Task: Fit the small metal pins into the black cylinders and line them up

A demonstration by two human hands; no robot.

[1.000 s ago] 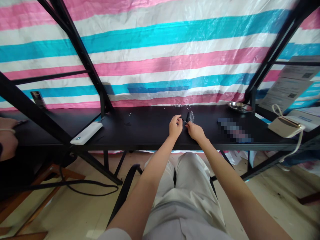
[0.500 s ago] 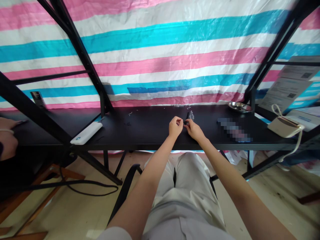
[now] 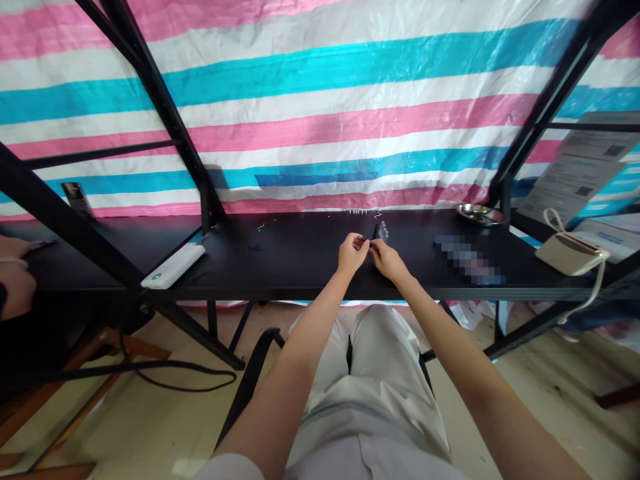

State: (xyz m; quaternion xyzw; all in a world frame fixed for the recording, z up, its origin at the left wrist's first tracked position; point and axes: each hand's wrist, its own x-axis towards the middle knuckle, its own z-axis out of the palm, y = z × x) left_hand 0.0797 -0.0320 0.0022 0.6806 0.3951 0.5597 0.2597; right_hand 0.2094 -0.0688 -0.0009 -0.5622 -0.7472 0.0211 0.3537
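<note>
Just right of frame centre | left hand pinched a small dark piece | right hand curled just beside it, grip too small to tell | steady wrists, light fingertips, clear of the black-and-clear parts beyond, likely suited the work

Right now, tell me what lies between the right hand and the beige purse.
In the head view, a pixelated, unidentifiable item lies on the black tabletop, between the right hand and beige purse.
</note>
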